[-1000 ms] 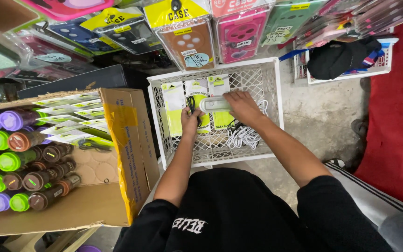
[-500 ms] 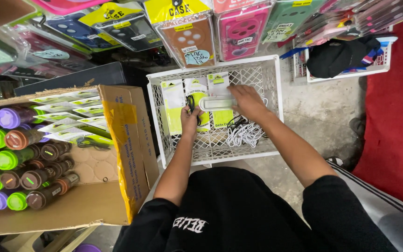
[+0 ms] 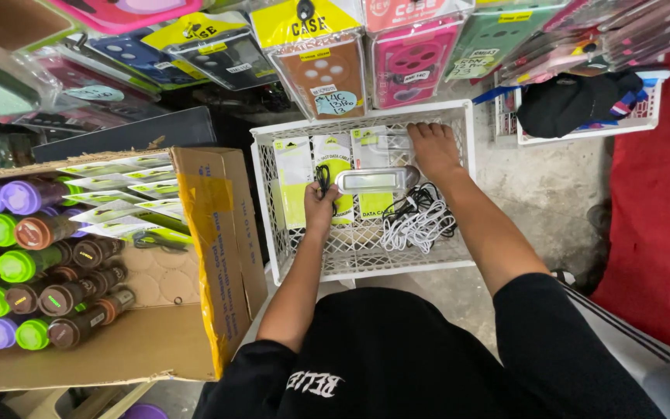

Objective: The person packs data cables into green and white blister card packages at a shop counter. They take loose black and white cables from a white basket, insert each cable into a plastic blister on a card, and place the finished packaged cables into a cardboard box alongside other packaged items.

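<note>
A white plastic crate [image 3: 273, 248] stands on the floor in front of me. My left hand [image 3: 321, 203] is inside it, closed on a coiled black cable [image 3: 323, 177] and a clear flat package [image 3: 371, 181]. My right hand [image 3: 430, 147] reaches to the crate's far right corner, fingers resting on another clear package [image 3: 391, 141]. Yellow-and-white cable packs [image 3: 295, 182] lie flat along the crate's back. Loose white and black cables [image 3: 419, 221] are heaped at its right.
An open cardboard box [image 3: 211, 248] at left holds several brown bottles with purple and green caps [image 3: 36, 264] and flat packs. Phone cases in packets [image 3: 327, 66] hang beyond the crate. A second white basket [image 3: 645, 116] with dark cloth sits at right, beside a red mat [image 3: 657, 225].
My right hand has moved from the clear package in the middle of the crate to the far right corner. My left hand now holds that package together with the black cable.
</note>
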